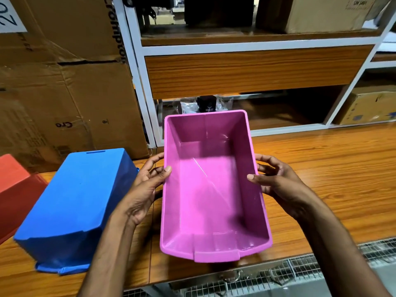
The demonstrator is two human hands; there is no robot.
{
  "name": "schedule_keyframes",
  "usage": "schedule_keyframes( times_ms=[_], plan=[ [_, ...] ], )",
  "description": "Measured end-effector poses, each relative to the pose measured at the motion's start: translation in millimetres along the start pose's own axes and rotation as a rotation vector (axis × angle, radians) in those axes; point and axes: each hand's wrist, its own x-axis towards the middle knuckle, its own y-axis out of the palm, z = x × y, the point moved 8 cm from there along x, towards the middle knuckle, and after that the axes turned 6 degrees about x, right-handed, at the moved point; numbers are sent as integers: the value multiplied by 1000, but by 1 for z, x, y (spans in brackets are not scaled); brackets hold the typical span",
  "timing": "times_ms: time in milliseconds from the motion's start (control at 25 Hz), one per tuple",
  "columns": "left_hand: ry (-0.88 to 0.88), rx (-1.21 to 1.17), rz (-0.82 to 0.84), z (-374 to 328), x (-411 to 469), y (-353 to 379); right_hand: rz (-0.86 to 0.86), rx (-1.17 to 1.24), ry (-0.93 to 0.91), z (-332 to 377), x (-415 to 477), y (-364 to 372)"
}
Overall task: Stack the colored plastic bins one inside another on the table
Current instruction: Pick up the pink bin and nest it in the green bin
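Observation:
A pink bin (210, 189) is upright with its opening facing up, in front of me over the wooden table (321, 179). My left hand (147, 183) grips its left rim, thumb over the edge and fingers on the outer wall. My right hand (276, 181) grips the right rim the same way. I cannot tell whether the bin rests on the table or is slightly lifted. A blue bin (75, 209) lies upside down to the left. A red bin (15, 194), also upside down, sits at the far left, partly cut off by the frame.
Large cardboard boxes (64, 93) stand behind the blue and red bins. A white-framed shelf unit (246, 67) with wooden shelves rises behind the pink bin. A small black box (206, 103) sits on its low shelf. Wire mesh (300, 273) runs below the table's front edge.

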Motion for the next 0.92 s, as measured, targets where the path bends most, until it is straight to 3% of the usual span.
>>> schedule_keyframes(
  times_ms=[240,520,720,920],
  plan=[
    [-65,96,96,8,-8,3,-71,-34,-37,-6,-9,-11],
    [72,126,78,8,-11,27,-194,-128,-189,-6,-42,-31],
    [91,83,98,17,-14,78,-373,-131,-198,-4,-92,-67],
    [60,119,249,30,-25,161,-538,-78,-196,0,-168,-128]
  ],
)
